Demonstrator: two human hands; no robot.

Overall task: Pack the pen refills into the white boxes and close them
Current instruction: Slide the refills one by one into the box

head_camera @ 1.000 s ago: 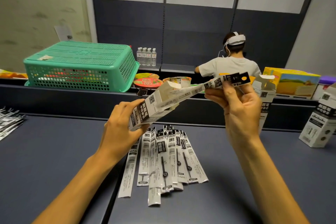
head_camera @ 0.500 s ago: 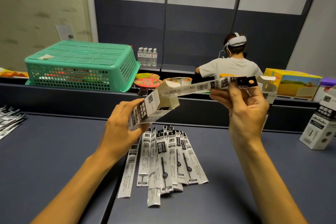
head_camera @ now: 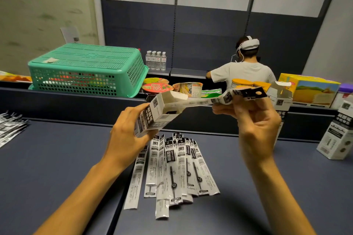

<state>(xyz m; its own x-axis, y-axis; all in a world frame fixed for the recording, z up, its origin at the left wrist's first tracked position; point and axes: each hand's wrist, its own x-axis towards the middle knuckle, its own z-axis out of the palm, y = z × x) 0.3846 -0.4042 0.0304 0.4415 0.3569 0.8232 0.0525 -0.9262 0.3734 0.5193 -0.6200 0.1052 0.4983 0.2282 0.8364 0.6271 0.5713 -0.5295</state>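
Since a second ago we are drawing the refills further out from the white box, so loading is not advancing. Left hand is gripping the box, flap open, mouth facing right. Right hand is pinching the sleeved refill bundle, tip barely inside. Spare refills are lying on the table below.

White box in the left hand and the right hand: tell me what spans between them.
Head view: a packaged pen refill bridges white box and right hand.
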